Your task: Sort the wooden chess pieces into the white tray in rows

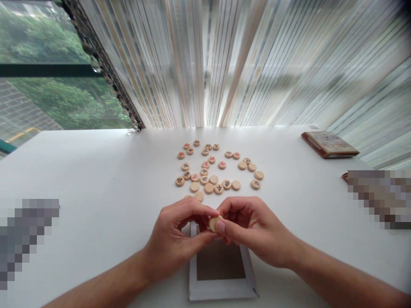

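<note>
Between my two hands is a pale round wooden Chinese chess piece (214, 223), its blank side showing. My left hand (181, 235) pinches it from the left with thumb and fingers. From the right, my right hand (248, 229) presses its thumb on the same piece. Below them lies a shallow open box (224, 291) with a white rim and a brown bottom, partly covered by my hands. Beyond the hands, several loose chess pieces (218, 188) are scattered on the table, some with red or black characters up, some blank side up.
A flat brown box (330, 144) with a picture on top lies at the right back of the white table (96, 184). Blurred-out objects sit at the left and right edges. Behind the table hang striped string curtains (205, 64), beside a window (58, 64).
</note>
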The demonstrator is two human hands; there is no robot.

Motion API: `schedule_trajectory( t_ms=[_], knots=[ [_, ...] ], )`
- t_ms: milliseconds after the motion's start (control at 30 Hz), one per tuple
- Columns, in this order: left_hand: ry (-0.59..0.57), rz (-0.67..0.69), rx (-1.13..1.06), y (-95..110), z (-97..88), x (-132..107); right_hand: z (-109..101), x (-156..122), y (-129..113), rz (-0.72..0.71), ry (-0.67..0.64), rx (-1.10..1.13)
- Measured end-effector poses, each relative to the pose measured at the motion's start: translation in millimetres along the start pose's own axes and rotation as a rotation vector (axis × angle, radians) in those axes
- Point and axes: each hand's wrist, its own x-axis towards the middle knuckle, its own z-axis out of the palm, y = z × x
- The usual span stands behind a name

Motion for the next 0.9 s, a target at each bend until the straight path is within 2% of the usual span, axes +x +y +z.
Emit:
schedule_trajectory(
  t_ms=[433, 633, 900],
  knots=[
    [-0.016, 0.002, -0.060, 1.4, 0.7, -0.5, -5.9, 0.0, 3.6, 0.024, -0.009, 0.019],
    [0.029, 0.019, -0.004, 0.6, 1.2, 2.0, -5.1, -0.1, 5.6, -0.144, -0.002, -0.113],
    [0.068, 0.299, 0.307, -0.1, -9.5, 8.1, -9.0, -2.7, 6.6, -0.339, 0.055, -0.454]
  ],
)
